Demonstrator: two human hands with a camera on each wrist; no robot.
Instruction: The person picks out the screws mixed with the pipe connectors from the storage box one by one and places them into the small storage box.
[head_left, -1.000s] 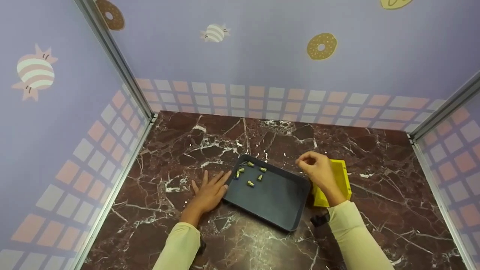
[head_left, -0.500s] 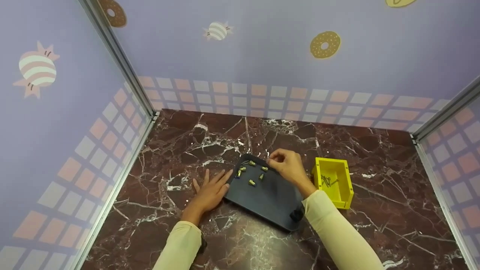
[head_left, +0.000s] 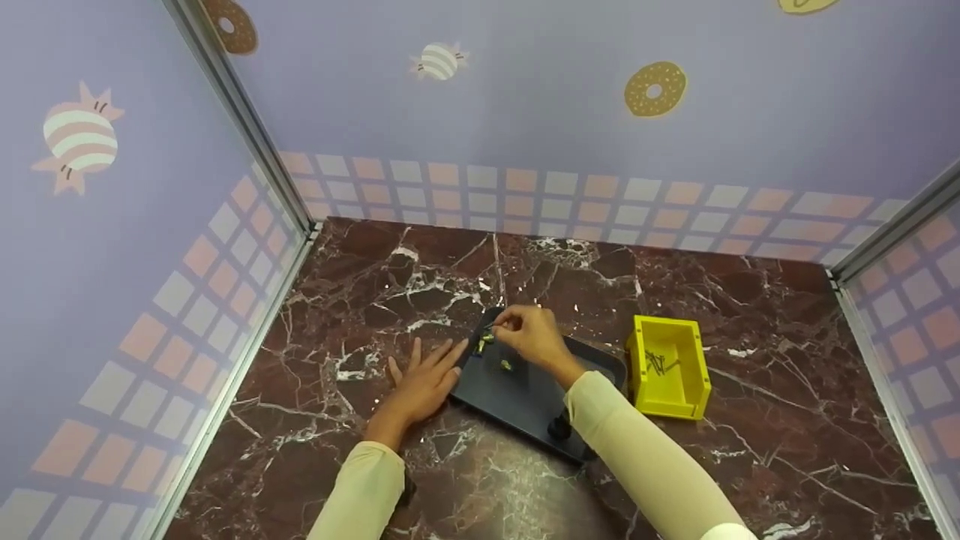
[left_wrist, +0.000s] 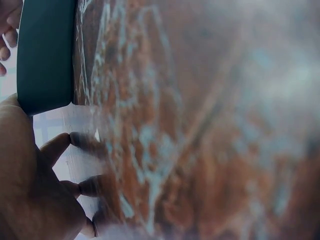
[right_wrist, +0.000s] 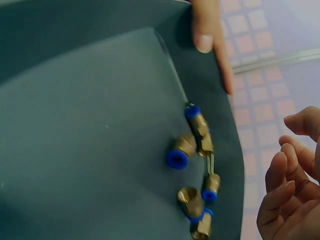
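My left hand (head_left: 421, 384) lies with fingers spread on the tabletop, its thumb and index fingertip at the left wall of a dark grey tray (head_left: 517, 401). My right hand (head_left: 534, 339) hovers over the tray's far left corner, fingers loosely bent. In the right wrist view a gap shows between thumb and index finger, with nothing held. Several brass push-in fittings (right_wrist: 186, 145) with blue collars lie along the tray wall. Among them is a threaded screw (right_wrist: 210, 163), partly hidden by the fittings. From the head, my right hand covers some of the fittings.
A yellow bin (head_left: 705, 375) stands right of the tray, with several screws (head_left: 656, 364) in its bottom. The reddish-brown marble tabletop (head_left: 780, 375) is bounded by patterned lilac walls (head_left: 525, 112) at the back and both sides.
My right hand has moved left, from beside the yellow bin across the tray to its far left corner. The bin's inside has come into view. My left hand stays put.
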